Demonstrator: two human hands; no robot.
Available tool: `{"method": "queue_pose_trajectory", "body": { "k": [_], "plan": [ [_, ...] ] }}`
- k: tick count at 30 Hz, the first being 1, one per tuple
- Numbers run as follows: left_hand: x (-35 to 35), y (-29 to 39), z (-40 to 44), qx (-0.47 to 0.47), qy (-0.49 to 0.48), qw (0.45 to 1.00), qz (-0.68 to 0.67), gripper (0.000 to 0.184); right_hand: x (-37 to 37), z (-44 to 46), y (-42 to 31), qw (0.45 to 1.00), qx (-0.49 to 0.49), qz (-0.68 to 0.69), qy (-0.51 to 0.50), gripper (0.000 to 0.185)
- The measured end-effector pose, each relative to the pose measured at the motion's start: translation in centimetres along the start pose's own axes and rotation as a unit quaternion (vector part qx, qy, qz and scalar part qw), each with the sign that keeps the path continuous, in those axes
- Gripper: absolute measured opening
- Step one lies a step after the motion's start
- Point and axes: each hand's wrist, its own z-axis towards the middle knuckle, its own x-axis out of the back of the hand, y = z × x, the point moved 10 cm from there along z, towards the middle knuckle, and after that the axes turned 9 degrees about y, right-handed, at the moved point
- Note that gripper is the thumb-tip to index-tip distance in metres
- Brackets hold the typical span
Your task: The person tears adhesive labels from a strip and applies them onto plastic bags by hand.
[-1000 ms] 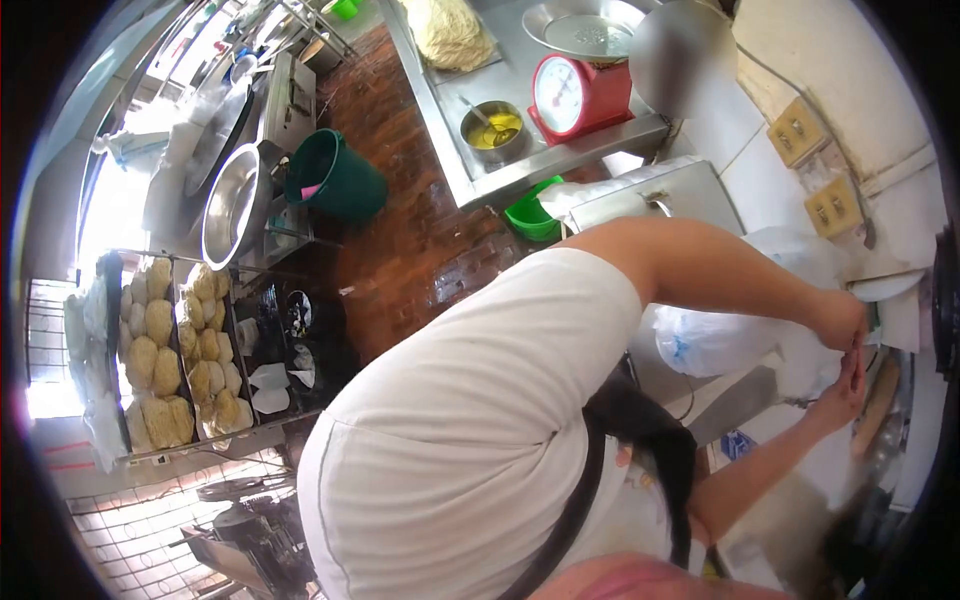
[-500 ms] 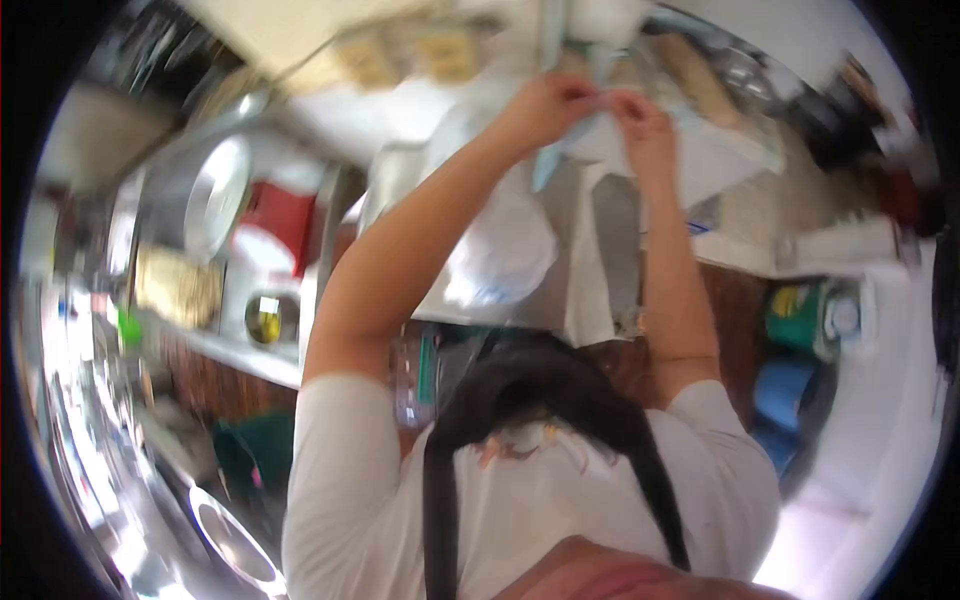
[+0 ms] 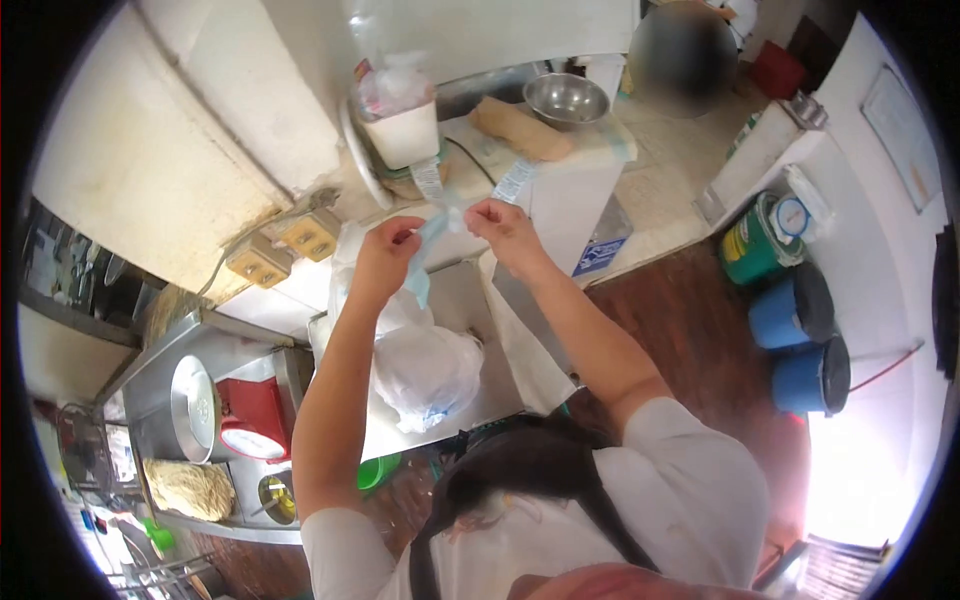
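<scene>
My left hand (image 3: 385,258) is closed in a pinch on a thin, light blue plastic strip (image 3: 432,235), whose tail hangs below the fingers. My right hand (image 3: 507,235) pinches at its right end, beside a whitish, see-through part; the exact contact is too small to make out. Both hands are raised over a pale metal worktop (image 3: 508,385). Below my left forearm's inner side sits a full white plastic bag (image 3: 428,378) on that worktop. Pale printed strips (image 3: 514,181) hang from the ledge just beyond my hands.
Behind the hands, a ledge carries a white bin (image 3: 400,135), a brown paper-like bundle (image 3: 520,128) and a steel bowl (image 3: 566,99). A red scale (image 3: 252,415) stands on the left shelf. Blue buckets (image 3: 790,305) line the right wall. Another person (image 3: 735,15) is at the top right.
My view has swung and sharpened, so the ledge and right wall show more fully. My hands have moved apart a little, with the light blue strip between them.
</scene>
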Motion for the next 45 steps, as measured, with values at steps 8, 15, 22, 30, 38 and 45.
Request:
{"method": "queue_pose_trajectory", "body": {
  "k": [8,15,22,30,38,45],
  "plan": [
    [6.7,5.6,-6.5,-0.115,0.116,0.985,0.054,0.032,5.9,-4.8,6.7,0.990,-0.077,0.089,0.072,0.015],
    [5.0,1.3,-15.0,-0.033,0.026,0.996,0.079,0.034,3.8,-14.1,7.7,0.990,-0.136,-0.045,-0.003,0.019],
    [5.2,-1.8,-16.5,-0.038,0.098,0.993,0.057,0.019,-0.7,-17.0,0.7,0.986,0.104,-0.128,-0.011,0.017],
    [5.0,-2.6,-16.5,-0.022,0.193,0.978,0.076,0.026,-8.0,-23.2,-0.8,0.889,0.397,-0.195,-0.117,0.037],
    [4.7,-3.0,-15.8,-0.020,0.189,0.980,0.057,0.034,-7.7,-23.2,-1.8,0.923,0.347,-0.106,-0.124,0.069],
    [5.0,-2.8,-16.4,-0.038,0.205,0.977,0.037,0.035,-8.8,-21.3,8.2,0.923,0.288,-0.209,-0.149,0.091]
  ]
}}
